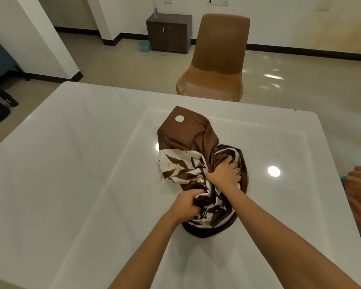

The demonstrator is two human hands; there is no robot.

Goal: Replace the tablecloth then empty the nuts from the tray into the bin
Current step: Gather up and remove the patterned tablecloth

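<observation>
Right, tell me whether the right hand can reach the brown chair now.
Probably not: the right hand grips the bunched tablecloth mid-table, and the chair stands beyond the far edge of the table.

Room as I see it: a glossy white tabletop (71,163) mirrors a round ceiling light (273,171). Beyond its far edge stand a tan chair (217,65) and a dark wooden cabinet (168,34) against white walls (279,21) with black skirting (300,50), on a polished beige floor (123,65).
</observation>
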